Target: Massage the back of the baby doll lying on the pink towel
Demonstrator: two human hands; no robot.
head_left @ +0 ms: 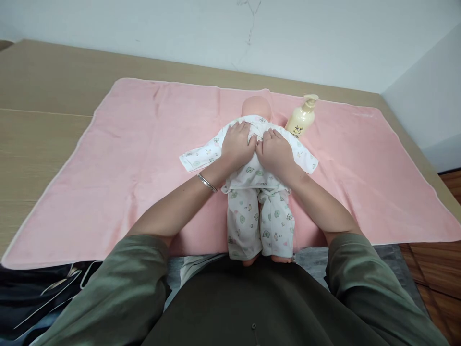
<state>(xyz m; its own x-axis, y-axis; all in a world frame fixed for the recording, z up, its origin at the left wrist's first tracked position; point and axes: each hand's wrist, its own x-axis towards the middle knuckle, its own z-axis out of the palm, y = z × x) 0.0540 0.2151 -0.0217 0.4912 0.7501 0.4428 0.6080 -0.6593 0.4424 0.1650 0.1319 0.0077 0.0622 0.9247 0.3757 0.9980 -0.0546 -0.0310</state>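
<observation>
A baby doll (257, 180) in white, printed long-sleeved top and trousers lies stretched out, its bald head (256, 106) away from me and its feet at my edge of the table. My left hand (238, 144) rests flat on the left side of the top's upper part, fingers pointing up toward the neck. Beside it, my right hand (275, 151) lies on the right side, fingers slightly bent. Both thumbs come close together at the middle, where the cloth is creased. The doll's hands are hidden inside the sleeves. Its face does not show.
A cream pump bottle (301, 117) lies or leans just beyond the doll's right-hand sleeve. Under everything spreads a pink mat (151, 168) with a pale edge, on a wooden table (39, 144). A white wall (180, 33) closes off the far side. Dark items (36, 298) sit below the table at left.
</observation>
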